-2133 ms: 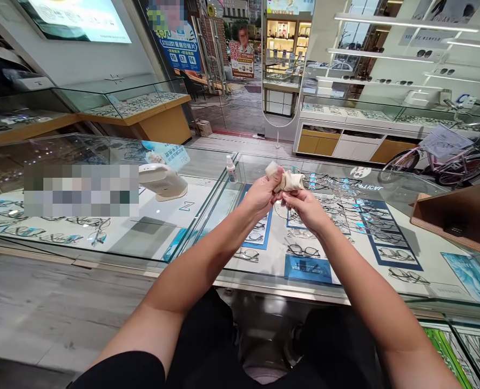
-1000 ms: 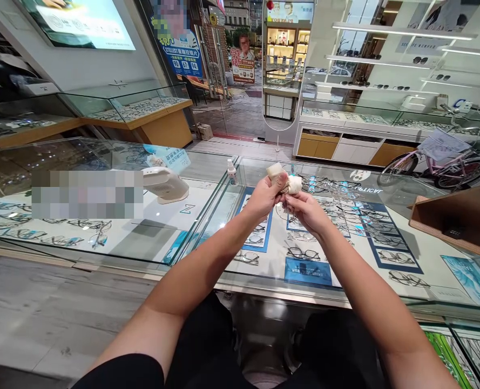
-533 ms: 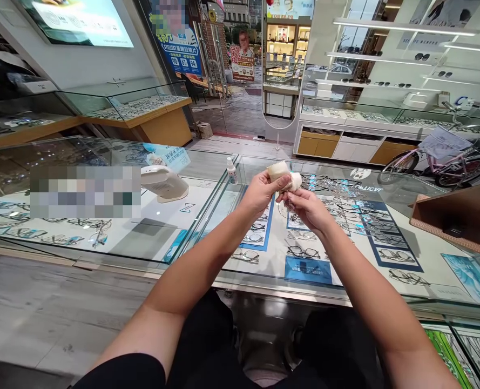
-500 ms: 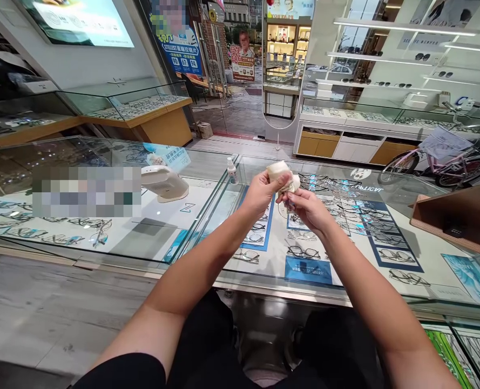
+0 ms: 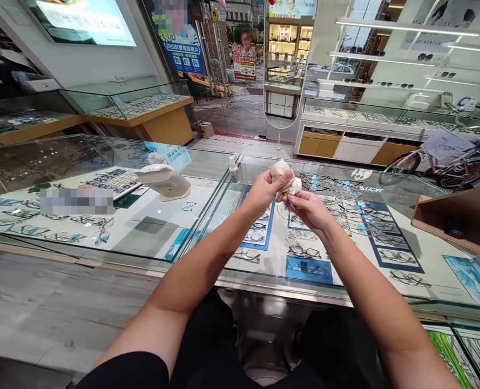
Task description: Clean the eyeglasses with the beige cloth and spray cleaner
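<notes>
A crumpled cream cloth (image 5: 281, 168) is gripped in my left hand (image 5: 264, 186), the thumb pressed over it. Close beside it, my right hand (image 5: 310, 209) is closed in a pinch at the cloth's lower edge. What sits between those fingertips is small and mostly hidden by the cloth and fingers. Both hands are together above the glass display counter (image 5: 264, 270). A small white spray bottle (image 5: 234, 170) stands on the glass to the left of my hands. Under the glass lie several eyeglasses (image 5: 303, 252), some on blue-edged trays.
A white device (image 5: 164, 182) stands on the left counter, near a calculator-like keypad (image 5: 116, 182). At the right are a brown wooden stand (image 5: 456, 216) and, beyond the counter, a pink bicycle (image 5: 438, 156). An oval mirror (image 5: 284, 70) stands across the aisle.
My hands stay together, and the cream cloth has shifted slightly in my fingers. The view has moved a little; the rest stands as before.
</notes>
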The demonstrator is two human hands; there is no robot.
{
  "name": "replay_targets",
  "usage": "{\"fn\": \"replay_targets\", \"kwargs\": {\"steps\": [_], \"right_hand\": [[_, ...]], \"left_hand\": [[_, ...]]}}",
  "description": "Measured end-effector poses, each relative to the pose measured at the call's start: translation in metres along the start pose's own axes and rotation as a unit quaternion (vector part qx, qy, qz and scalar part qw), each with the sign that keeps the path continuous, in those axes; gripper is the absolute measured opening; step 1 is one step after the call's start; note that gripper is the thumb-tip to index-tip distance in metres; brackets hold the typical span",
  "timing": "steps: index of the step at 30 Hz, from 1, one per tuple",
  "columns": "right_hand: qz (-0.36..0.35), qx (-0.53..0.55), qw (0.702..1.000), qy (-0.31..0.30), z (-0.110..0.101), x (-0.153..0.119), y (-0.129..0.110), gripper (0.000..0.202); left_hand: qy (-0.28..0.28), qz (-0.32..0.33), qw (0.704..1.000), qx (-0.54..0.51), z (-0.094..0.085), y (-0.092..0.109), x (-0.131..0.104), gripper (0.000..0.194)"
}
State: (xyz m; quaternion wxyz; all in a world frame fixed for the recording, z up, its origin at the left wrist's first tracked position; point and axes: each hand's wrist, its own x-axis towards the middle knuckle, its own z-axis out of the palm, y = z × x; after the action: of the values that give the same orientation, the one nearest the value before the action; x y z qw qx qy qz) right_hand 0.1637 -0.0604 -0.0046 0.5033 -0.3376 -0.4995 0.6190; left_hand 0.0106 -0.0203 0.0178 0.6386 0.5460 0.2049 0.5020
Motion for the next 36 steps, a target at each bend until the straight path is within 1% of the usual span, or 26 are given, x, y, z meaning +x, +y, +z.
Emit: {"fn": "replay_targets", "kwargs": {"steps": [2, 7, 9, 12, 15, 18, 22, 24, 29, 32, 34, 36], "right_hand": [[0.002, -0.003, 1.0, 0.004, 0.001, 0.0, -0.001, 0.038], [-0.004, 0.006, 1.0, 0.014, -0.001, -0.002, -0.009, 0.039], [-0.002, 0.012, 1.0, 0.021, -0.002, -0.003, -0.011, 0.041], [-0.004, 0.004, 1.0, 0.026, -0.001, -0.003, -0.01, 0.041], [-0.016, -0.016, 1.0, 0.005, 0.001, -0.003, -0.008, 0.036], [-0.009, -0.009, 1.0, 0.001, 0.002, -0.004, -0.009, 0.036], [0.005, 0.009, 0.999, 0.031, -0.001, -0.005, -0.014, 0.039], [0.003, 0.005, 0.999, 0.033, -0.002, -0.006, -0.016, 0.039], [-0.005, -0.025, 1.0, -0.001, 0.0, -0.008, -0.016, 0.035], [-0.003, -0.017, 1.0, 0.008, -0.001, -0.008, -0.017, 0.035], [-0.004, -0.004, 1.0, 0.022, -0.002, -0.008, -0.018, 0.038], [-0.005, 0.006, 0.999, 0.033, -0.004, -0.007, -0.019, 0.041]], "left_hand": [[-0.004, -0.007, 1.0, -0.005, -0.002, 0.002, 0.0, 0.052], [-0.059, -0.006, 0.998, -0.016, -0.01, 0.011, 0.002, 0.052], [-0.052, -0.004, 0.999, -0.016, -0.009, 0.012, 0.001, 0.053], [-0.013, 0.008, 1.0, -0.01, -0.003, 0.009, 0.0, 0.052], [0.013, 0.019, 1.0, 0.004, 0.003, 0.007, -0.002, 0.054], [-0.008, 0.017, 1.0, 0.005, 0.002, 0.012, -0.002, 0.057], [-0.05, 0.01, 0.999, 0.002, -0.004, 0.018, -0.002, 0.055], [-0.056, 0.003, 0.998, 0.002, -0.004, 0.018, -0.002, 0.056], [-0.041, 0.015, 0.999, 0.019, -0.003, 0.016, -0.003, 0.051], [-0.041, 0.02, 0.999, 0.015, -0.007, 0.015, 0.0, 0.05], [-0.052, 0.024, 0.998, 0.001, -0.011, 0.014, 0.001, 0.049], [-0.072, 0.022, 0.997, -0.01, -0.012, 0.012, 0.002, 0.055]]}}
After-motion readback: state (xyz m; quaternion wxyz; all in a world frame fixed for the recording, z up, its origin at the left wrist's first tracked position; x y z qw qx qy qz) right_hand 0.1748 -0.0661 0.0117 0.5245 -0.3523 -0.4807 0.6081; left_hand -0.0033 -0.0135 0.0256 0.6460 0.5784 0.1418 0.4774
